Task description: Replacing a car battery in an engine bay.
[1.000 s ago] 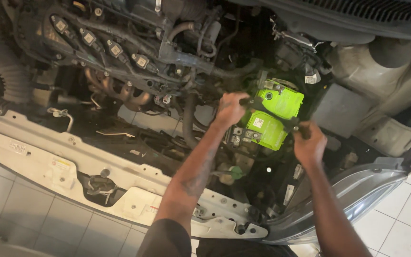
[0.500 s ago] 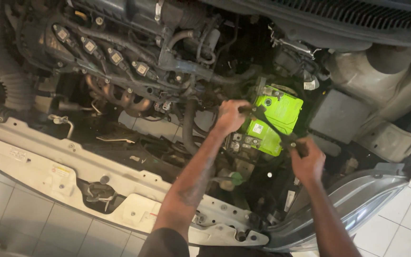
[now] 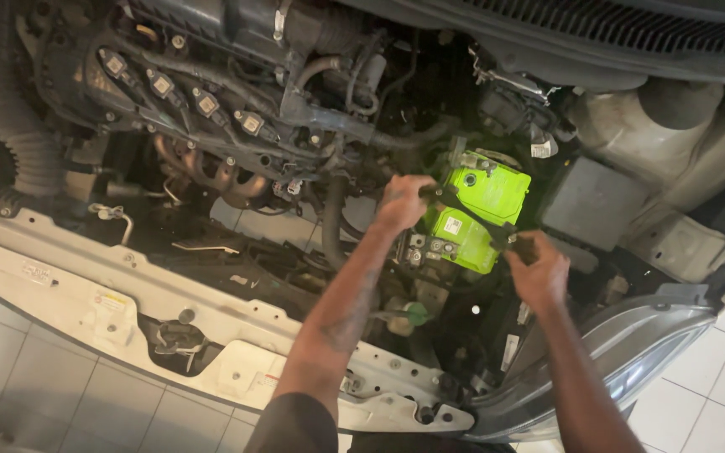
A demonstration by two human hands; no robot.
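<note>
A bright green car battery (image 3: 473,211) sits in the open engine bay, right of centre. A dark metal hold-down bar (image 3: 470,211) runs diagonally across its top. My left hand (image 3: 402,203) grips the bar's upper left end at the battery's left edge. My right hand (image 3: 537,268) is closed around the bar's lower right end beside the battery's right corner. Both forearms reach in over the white front crossmember (image 3: 127,306).
The engine (image 3: 211,109) with several ignition coils fills the upper left. A ribbed intake hose (image 3: 2,117) curves at the far left. A green cap (image 3: 416,313) sits below the battery. The headlight (image 3: 639,361) is at the lower right, above white floor tiles (image 3: 715,394).
The view has shifted slightly; both hands stay on the bar ends over the battery, with the right hand a little lower.
</note>
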